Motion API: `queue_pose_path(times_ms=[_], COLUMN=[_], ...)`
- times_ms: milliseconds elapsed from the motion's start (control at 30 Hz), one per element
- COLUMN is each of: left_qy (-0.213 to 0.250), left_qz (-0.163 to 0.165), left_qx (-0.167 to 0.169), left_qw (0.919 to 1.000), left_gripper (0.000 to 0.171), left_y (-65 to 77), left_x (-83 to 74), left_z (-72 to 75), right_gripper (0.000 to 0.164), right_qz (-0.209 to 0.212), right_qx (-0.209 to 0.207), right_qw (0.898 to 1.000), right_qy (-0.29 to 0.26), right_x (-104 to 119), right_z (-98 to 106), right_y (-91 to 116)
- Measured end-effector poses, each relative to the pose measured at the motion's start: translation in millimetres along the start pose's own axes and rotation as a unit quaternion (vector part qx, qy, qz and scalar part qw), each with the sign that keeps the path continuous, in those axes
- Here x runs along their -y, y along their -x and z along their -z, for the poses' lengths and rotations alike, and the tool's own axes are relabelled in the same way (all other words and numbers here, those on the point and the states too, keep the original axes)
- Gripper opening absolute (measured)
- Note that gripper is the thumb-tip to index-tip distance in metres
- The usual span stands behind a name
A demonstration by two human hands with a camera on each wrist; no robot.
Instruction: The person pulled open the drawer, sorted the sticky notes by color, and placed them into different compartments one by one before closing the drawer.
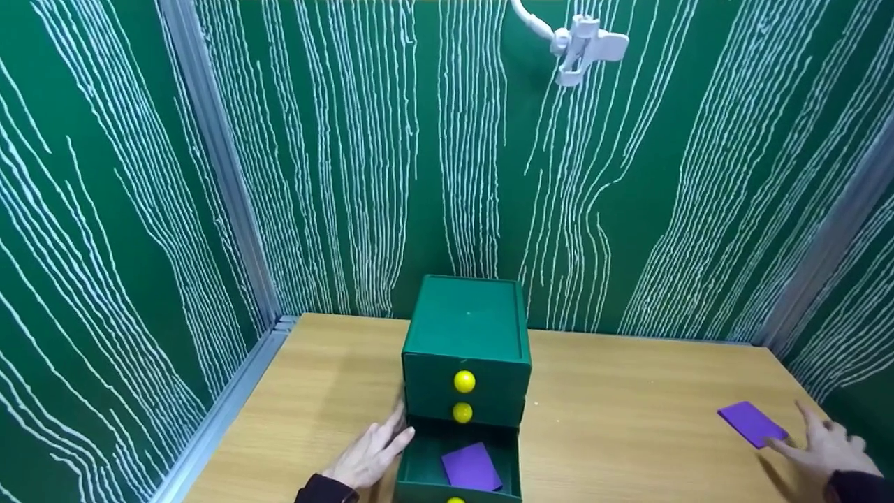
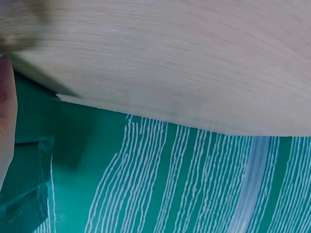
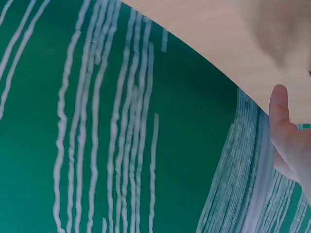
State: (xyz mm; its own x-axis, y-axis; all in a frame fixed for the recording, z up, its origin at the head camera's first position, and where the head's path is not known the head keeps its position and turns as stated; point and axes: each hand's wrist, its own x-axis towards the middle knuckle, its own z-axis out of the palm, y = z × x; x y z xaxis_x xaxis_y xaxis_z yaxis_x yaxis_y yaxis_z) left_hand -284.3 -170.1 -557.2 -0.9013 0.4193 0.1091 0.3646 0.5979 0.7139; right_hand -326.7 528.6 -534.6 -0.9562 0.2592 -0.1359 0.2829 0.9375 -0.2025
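A small green drawer cabinet (image 1: 468,318) with round yellow knobs stands on the wooden table. Its bottom drawer (image 1: 422,467) is pulled out, and a flat purple square (image 1: 472,467) lies inside. My left hand (image 1: 368,447) rests along the cabinet's left side, fingers extended, with some fingertips hidden behind it. In the left wrist view, only a strip of that hand (image 2: 7,119) shows beside the green side wall. At the table's right, my right hand (image 1: 827,447) is spread, its thumb right at the near corner of a second flat purple square (image 1: 753,424).
Green walls (image 1: 468,140) with wavy white lines surround the wooden table (image 1: 628,391) at the back and sides. Grey metal posts (image 1: 223,154) mark the corners. A white clamp (image 1: 583,49) on a bent arm hangs at the top, over the back.
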Motion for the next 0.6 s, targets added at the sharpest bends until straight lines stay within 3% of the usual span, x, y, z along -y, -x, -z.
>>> queue_pose_path(times_ms=[200, 433, 600], left_qy=[0.009, -0.005, 0.003], left_qz=[-0.008, -0.02, -0.01], left_qx=[-0.001, -0.007, 0.005], left_qw=[0.9999, 0.9998, 0.9999], left_gripper=[0.066, 0.067, 0.069], left_y=[1.5, -0.2, 0.0], left_x=[0.2, -1.8, -1.0], left_z=[0.0, 0.8, 1.1], right_gripper=[0.11, 0.103, 0.087], right_qz=[0.01, -0.027, 0.008], right_qx=[0.031, 0.028, 0.038], right_qw=[0.999, 0.996, 0.997], right_qy=[0.039, 0.082, 0.062], right_x=[3.3, 11.3, 13.2], right_z=[-12.0, -28.8, -30.9], right_y=[-4.2, -5.0, -5.6])
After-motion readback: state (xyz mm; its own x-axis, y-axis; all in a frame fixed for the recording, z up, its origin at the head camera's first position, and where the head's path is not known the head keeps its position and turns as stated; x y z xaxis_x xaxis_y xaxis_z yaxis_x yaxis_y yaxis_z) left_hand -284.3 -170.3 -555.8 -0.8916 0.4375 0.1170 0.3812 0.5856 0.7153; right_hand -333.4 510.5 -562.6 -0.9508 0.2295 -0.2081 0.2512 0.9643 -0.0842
